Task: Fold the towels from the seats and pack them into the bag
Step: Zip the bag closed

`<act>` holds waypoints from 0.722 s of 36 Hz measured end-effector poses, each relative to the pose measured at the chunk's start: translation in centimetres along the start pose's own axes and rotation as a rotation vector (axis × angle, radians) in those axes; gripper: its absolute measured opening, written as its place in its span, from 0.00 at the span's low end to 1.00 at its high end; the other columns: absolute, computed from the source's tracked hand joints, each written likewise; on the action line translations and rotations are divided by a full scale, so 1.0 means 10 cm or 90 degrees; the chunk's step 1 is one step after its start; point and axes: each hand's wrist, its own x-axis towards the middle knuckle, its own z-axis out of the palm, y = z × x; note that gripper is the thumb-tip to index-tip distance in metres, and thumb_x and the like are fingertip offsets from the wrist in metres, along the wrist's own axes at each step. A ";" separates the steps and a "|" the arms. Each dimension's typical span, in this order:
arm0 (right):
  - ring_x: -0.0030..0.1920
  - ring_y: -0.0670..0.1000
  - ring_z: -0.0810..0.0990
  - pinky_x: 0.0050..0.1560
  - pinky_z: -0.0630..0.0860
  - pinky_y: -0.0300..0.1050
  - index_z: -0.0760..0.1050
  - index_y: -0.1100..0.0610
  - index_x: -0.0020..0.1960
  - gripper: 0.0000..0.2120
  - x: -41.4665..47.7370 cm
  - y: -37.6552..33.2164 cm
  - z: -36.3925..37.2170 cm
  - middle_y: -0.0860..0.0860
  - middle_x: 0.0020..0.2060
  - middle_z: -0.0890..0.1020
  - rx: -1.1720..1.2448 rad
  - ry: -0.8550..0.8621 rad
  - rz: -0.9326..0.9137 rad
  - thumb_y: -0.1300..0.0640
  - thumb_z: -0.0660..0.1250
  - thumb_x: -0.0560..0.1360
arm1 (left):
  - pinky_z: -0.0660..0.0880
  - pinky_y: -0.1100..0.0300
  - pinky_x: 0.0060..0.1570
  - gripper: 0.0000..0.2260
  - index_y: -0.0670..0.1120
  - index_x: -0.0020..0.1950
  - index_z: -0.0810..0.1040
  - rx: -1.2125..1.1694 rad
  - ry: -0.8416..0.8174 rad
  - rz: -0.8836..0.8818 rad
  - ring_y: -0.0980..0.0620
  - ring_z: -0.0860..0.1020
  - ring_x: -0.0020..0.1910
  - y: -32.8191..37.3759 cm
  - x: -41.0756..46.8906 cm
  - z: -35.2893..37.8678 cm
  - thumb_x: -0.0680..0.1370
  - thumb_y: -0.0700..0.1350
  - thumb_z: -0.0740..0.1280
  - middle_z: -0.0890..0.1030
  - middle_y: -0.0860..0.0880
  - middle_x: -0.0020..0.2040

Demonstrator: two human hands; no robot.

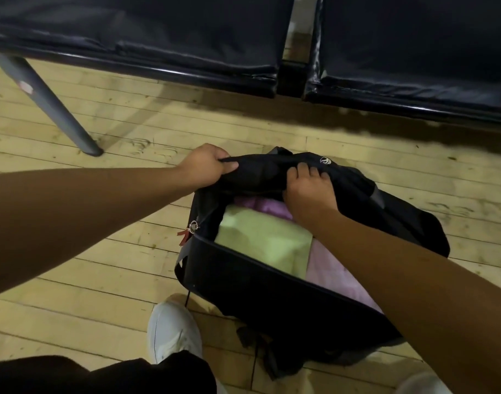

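A black bag point(243, 282) lies open on a pale wooden plank floor point(73, 280), and both hands hold its far flap point(260, 169). The left hand point(206, 166) has its grip pinched on the flap's left end, thumb and curled fingers closed on the black fabric; the right hand point(306, 189), just beside it to the right, has its fingers pressed into the same flap from above, gathering the cloth. Directly below the two grips, inside the bag's opening, a folded light green towel point(260, 240) lies on top of a pink towel point(331, 268), which shows beyond it near the right wrist and on its right side. Left of the green towel, a zipper pull with a red tag point(186, 231) hangs at the bag's corner. Beyond the grips run two dark padded seats point(158, 35) on a black frame, with a grey metal leg point(53, 106) slanting to the floor at far left. Nearer than the bag, a white shoe point(172, 331) stands on the planks.
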 end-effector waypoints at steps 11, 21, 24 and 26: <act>0.26 0.62 0.77 0.24 0.69 0.46 0.74 0.65 0.46 0.13 -0.10 0.37 -0.26 0.62 0.38 0.79 0.201 0.327 -0.067 0.58 0.55 0.72 | 0.67 0.48 0.62 0.36 0.47 0.68 0.69 0.557 0.106 0.428 0.45 0.68 0.62 0.33 -0.20 0.30 0.71 0.71 0.64 0.70 0.46 0.62; 0.48 0.66 0.79 0.41 0.78 0.58 0.72 0.66 0.58 0.16 -0.38 0.62 -0.12 0.65 0.51 0.77 0.045 0.102 0.034 0.68 0.68 0.71 | 0.73 0.49 0.44 0.14 0.42 0.63 0.78 0.571 0.149 0.438 0.40 0.75 0.59 0.64 -0.26 0.25 0.79 0.39 0.59 0.78 0.42 0.56; 0.55 0.64 0.77 0.45 0.75 0.55 0.69 0.64 0.64 0.17 -0.51 0.81 -0.13 0.63 0.58 0.76 0.030 0.030 0.089 0.65 0.64 0.75 | 0.70 0.52 0.40 0.14 0.43 0.62 0.77 0.617 0.124 0.427 0.41 0.75 0.57 0.62 -0.31 0.23 0.80 0.39 0.58 0.77 0.44 0.55; 0.52 0.63 0.79 0.41 0.72 0.52 0.69 0.64 0.63 0.15 -0.62 0.91 -0.19 0.61 0.56 0.78 0.004 0.017 0.077 0.63 0.63 0.76 | 0.71 0.52 0.40 0.13 0.44 0.62 0.76 0.641 0.096 0.411 0.42 0.76 0.56 0.64 -0.34 0.25 0.80 0.40 0.58 0.76 0.45 0.55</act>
